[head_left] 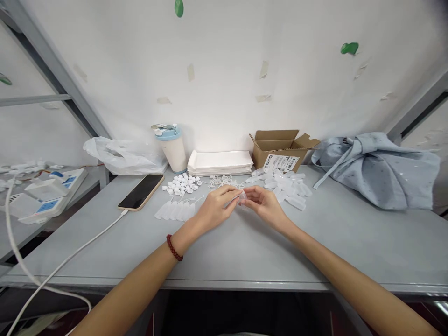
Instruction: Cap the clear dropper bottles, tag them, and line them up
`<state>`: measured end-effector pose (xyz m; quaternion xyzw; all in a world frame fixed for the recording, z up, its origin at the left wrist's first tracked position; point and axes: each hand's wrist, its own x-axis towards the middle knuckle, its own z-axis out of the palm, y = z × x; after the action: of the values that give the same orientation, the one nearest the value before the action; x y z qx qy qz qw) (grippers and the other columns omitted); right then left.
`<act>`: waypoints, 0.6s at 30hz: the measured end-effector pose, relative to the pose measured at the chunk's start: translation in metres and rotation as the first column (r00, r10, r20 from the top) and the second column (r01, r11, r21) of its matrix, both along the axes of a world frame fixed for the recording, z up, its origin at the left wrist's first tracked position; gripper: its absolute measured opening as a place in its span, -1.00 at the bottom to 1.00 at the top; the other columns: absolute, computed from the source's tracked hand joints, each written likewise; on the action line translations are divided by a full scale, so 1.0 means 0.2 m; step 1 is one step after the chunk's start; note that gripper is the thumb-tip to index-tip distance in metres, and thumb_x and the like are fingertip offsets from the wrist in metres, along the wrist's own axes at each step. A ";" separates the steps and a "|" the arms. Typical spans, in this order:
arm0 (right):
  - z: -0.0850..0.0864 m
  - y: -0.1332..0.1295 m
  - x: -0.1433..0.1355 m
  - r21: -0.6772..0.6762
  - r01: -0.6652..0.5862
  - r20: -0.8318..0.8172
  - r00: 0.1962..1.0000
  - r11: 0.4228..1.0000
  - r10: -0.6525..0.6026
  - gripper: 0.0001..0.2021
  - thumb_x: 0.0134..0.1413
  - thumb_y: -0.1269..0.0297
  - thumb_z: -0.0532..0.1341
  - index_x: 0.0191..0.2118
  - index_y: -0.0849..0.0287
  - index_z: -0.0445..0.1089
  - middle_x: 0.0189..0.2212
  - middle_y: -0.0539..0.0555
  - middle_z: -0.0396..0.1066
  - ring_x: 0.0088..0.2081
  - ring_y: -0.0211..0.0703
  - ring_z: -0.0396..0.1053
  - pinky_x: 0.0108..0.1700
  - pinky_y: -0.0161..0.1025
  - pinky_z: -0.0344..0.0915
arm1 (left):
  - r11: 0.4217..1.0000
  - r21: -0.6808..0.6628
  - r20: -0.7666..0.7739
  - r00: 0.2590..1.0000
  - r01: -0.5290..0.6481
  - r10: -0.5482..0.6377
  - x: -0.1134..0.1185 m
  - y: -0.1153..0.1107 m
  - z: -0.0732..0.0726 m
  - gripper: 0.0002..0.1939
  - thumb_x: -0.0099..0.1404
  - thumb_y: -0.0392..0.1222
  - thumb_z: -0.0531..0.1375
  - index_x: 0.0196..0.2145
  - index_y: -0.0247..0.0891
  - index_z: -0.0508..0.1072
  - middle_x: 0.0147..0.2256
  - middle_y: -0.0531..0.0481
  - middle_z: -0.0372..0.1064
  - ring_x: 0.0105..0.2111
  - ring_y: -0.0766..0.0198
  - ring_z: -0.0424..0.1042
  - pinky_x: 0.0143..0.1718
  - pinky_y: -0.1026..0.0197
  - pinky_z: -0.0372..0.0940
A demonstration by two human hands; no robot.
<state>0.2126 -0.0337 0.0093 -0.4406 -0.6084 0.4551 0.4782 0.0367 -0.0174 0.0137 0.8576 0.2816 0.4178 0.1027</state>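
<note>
The left hand (pixel 217 205) and right hand (pixel 265 205) pinch a small translucent plastic piece (pixel 243 196). It sits where their fingertips meet, partly hidden by them.

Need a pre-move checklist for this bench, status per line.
1. Left hand has the translucent piece: ok, at its fingertips.
2. Right hand on the same piece: ok.
3. Inside of that piece: cannot tell, fingers cover much of it.
4. Small white parts accessible: ok, uncovered, beside the phone.
5. Loose translucent pieces lined up: not ok, jumbled.
6. Charging cable clear of both hands: ok, off left.
</note>
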 end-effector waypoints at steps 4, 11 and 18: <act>0.02 0.01 0.01 -0.049 -0.025 -0.096 0.995 0.999 0.020 -0.68 -0.17 0.17 0.35 -0.26 0.19 0.38 -0.40 0.06 0.49 -0.37 -0.17 0.45 -0.21 -0.10 0.40 | 1.000 0.008 0.034 0.999 0.003 -0.003 0.00 -0.01 0.01 -0.75 0.29 -0.32 0.06 -0.14 -0.22 0.47 -0.19 -0.12 0.42 -0.21 0.23 0.43 -0.17 0.17 0.35; 0.05 -0.01 0.02 -0.117 -0.093 -0.193 0.979 0.989 0.069 -0.66 -0.13 0.15 0.34 -0.20 0.18 0.42 -0.29 0.11 0.52 -0.23 -0.06 0.48 -0.10 -0.06 0.37 | 0.993 0.115 0.040 0.999 0.005 -0.010 0.00 -0.02 0.03 -0.72 0.25 -0.30 0.12 -0.06 -0.24 0.38 -0.07 -0.18 0.36 -0.04 0.13 0.34 -0.01 0.03 0.30; 0.02 0.00 0.02 -0.139 -0.136 -0.227 0.969 0.981 0.102 -0.69 -0.11 0.20 0.33 -0.19 0.18 0.42 -0.31 0.11 0.52 -0.16 -0.06 0.47 -0.09 -0.10 0.36 | 0.985 0.168 -0.186 0.983 0.047 -0.016 0.01 -0.03 0.03 -0.58 0.23 -0.23 0.18 0.04 -0.33 0.24 -0.01 -0.27 0.29 0.03 0.02 0.24 0.02 -0.06 0.25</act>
<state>0.2162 -0.0344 0.0141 -0.3859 -0.5406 0.5742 0.4787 0.0387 -0.0238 0.0189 0.9025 0.2392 0.3580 0.0087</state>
